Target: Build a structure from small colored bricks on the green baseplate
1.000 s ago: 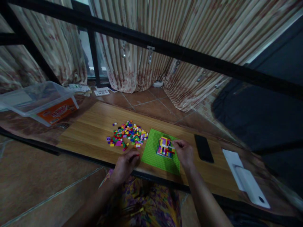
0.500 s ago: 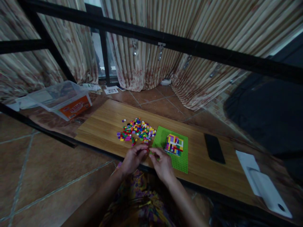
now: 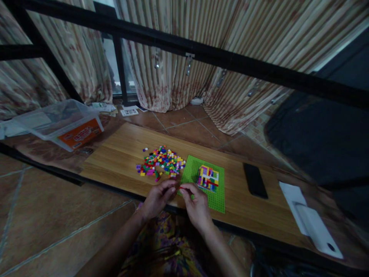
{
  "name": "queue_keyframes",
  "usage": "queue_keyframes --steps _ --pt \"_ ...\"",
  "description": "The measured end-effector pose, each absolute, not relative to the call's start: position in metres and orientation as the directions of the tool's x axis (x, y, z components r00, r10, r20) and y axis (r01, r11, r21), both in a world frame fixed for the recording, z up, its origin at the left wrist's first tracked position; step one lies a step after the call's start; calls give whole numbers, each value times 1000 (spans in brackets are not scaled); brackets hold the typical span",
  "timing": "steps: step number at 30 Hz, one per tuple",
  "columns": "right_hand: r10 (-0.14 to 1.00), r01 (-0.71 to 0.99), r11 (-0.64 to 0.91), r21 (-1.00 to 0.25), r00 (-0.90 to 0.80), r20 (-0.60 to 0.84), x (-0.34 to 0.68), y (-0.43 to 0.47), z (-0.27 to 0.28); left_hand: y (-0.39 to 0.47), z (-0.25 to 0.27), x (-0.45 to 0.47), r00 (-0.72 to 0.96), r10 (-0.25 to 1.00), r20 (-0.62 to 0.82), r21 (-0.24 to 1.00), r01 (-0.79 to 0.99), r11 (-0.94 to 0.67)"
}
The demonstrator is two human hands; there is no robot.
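Note:
My right hand (image 3: 197,204) is closed in a pinch, with a small red toy brick (image 3: 181,187) at its fingertips. Just left of it, my left hand (image 3: 159,196) has thumb and forefinger close together; anything between them is too small to make out. Both hands hover over the table's near edge, fingertips a short way apart. Beyond my right hand lies a green baseplate (image 3: 216,201) bearing a block-shaped build of multicoloured bricks (image 3: 208,178). A spread-out pile of loose bricks (image 3: 165,161) lies beyond my left hand.
The wooden table (image 3: 115,154) also carries a black phone (image 3: 255,181) at the right. White objects (image 3: 318,229) lie past its right end. A clear plastic box (image 3: 77,130) with an orange label stands beyond the left end. A dark metal bar (image 3: 207,55) crosses in front of the curtains.
The red brick, earlier by my left fingertips, now shows at my right fingertips. My hands have drawn slightly apart. The whole view has shifted a little.

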State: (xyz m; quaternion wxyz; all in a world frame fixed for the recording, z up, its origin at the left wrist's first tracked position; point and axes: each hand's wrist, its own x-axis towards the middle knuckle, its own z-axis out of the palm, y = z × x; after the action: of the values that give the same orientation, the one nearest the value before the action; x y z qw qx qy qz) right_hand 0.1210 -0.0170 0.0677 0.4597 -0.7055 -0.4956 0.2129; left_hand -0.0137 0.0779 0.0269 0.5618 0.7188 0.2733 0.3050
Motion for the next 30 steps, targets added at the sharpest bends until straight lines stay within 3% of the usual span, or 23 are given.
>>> queue_keyframes --steps 9,21,30 --pt "666 498 -301 -813 720 194 208 -39 72 78 27 -14 703 695 149 957 74 -280" --pt "699 539 -390 -746 701 141 230 -12 61 78 28 -13 706 693 143 942 118 -315" --pt "679 405 -332 -852 730 82 236 -16 59 77 35 -12 712 693 117 937 152 -314"
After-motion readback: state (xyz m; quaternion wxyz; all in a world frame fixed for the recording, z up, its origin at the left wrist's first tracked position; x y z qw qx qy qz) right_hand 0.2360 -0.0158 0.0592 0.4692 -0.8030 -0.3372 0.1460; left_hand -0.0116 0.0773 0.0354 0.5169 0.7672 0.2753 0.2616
